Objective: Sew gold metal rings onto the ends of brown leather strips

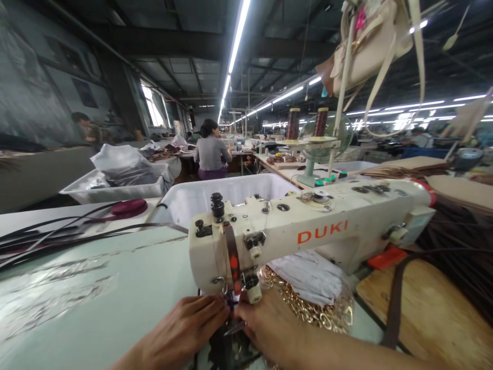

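A white sewing machine (265,231) marked "DUKI" stands across the table before me. My left hand (192,326) comes in from the left, its fingers pressed together beside the presser foot (230,298). From the other side my right hand (267,321) reaches under the machine head, its thumb and fingers closed close to the needle. Whatever the fingertips hold there is too small and hidden to name. Just behind my right hand lies a bag of gold-coloured metal rings (327,316), with a white cloth (308,275) over it.
Dark straps (88,226) trail over the left table beside a maroon roll (130,207). A white bin (227,187) stands behind the machine. To the right are a wooden board (435,308) and a dark strap (396,303). Thread cones (321,122) stand above; a person (211,151) sits farther off.
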